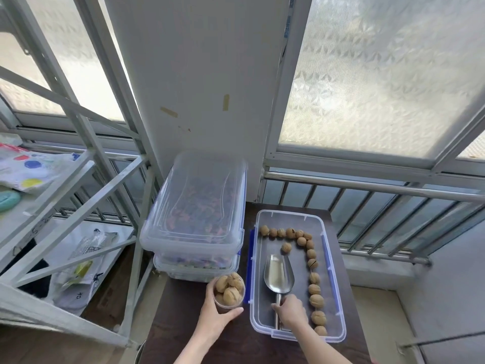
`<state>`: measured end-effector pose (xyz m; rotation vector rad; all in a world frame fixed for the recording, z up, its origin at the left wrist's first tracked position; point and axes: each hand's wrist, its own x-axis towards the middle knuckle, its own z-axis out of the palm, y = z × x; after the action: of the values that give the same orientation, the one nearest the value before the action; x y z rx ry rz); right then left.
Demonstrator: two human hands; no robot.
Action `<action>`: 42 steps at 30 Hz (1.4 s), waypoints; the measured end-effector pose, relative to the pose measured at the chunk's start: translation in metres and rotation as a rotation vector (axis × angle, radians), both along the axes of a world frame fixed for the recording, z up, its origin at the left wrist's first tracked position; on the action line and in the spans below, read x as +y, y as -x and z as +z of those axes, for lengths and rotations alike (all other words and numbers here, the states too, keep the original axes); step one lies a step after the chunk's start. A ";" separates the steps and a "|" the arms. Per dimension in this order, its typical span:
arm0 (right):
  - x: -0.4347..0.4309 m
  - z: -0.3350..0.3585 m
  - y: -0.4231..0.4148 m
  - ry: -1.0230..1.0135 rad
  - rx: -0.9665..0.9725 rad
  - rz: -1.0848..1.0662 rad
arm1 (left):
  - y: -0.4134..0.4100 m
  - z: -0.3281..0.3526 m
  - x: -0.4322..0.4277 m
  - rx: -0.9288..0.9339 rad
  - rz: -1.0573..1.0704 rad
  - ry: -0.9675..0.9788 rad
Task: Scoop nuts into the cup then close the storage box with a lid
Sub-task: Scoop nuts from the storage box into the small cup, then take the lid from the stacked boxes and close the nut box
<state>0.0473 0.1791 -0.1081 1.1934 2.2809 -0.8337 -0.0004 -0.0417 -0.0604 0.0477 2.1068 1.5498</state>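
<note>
A clear plastic cup (228,291) piled with walnuts stands on the dark table, and my left hand (215,317) is wrapped around its side. To its right lies the open clear storage box (338,334) with blue latches. Several walnuts (313,278) line its far and right walls. An empty metal scoop (278,274) rests flat on the box's floor, bowl pointing away from me. My right hand (291,311) grips its handle. No loose lid is visible.
Two stacked lidded clear boxes (194,206) with dark contents stand just behind the cup. A white metal rack (78,206) holding bags fills the left. A railing (380,190) and frosted windows lie behind the dark table (196,345).
</note>
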 end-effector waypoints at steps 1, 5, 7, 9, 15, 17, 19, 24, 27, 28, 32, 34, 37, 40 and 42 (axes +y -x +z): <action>0.000 0.004 0.000 0.000 -0.001 0.014 | 0.000 0.003 -0.003 -0.028 -0.017 0.013; 0.008 0.040 0.002 -0.015 0.011 0.089 | 0.008 0.033 -0.031 -0.068 -0.078 0.105; 0.013 0.068 0.010 -0.079 0.079 0.113 | 0.015 0.068 -0.050 -0.059 -0.087 0.126; 0.012 0.101 0.024 -0.111 0.229 0.133 | 0.024 0.116 -0.065 -0.004 -0.078 0.082; -0.037 0.185 0.089 0.101 0.685 0.148 | 0.093 0.187 -0.082 0.390 0.141 0.132; -0.055 0.198 0.107 0.141 0.723 0.138 | 0.118 0.187 -0.080 0.427 0.168 0.243; -0.070 0.203 0.118 0.166 0.711 0.124 | 0.141 0.177 -0.078 0.404 0.144 0.341; -0.084 0.203 0.121 0.131 0.617 0.074 | 0.190 0.128 -0.081 0.324 0.103 0.493; -0.089 0.195 0.118 0.156 0.578 0.066 | 0.200 0.104 -0.084 0.285 0.110 0.513; -0.090 0.193 0.117 0.178 0.579 0.062 | 0.198 0.103 -0.084 0.283 0.118 0.521; -0.095 0.188 0.116 0.214 0.596 0.052 | 0.172 0.134 -0.079 0.285 0.168 0.464; -0.096 0.187 0.117 0.221 0.613 0.038 | 0.161 0.145 -0.076 0.267 0.194 0.397; -0.098 0.186 0.117 0.232 0.648 0.012 | 0.153 0.149 -0.076 0.243 0.211 0.352; -0.099 0.189 0.115 0.234 0.708 -0.024 | 0.149 0.153 -0.074 0.229 0.245 0.309; -0.097 0.194 0.113 0.258 0.746 -0.039 | 0.147 0.157 -0.073 0.245 0.271 0.285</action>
<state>-0.0659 0.0816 0.0856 0.8983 2.5735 -1.7598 -0.1471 -0.1143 0.0963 -0.1631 2.6004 1.4313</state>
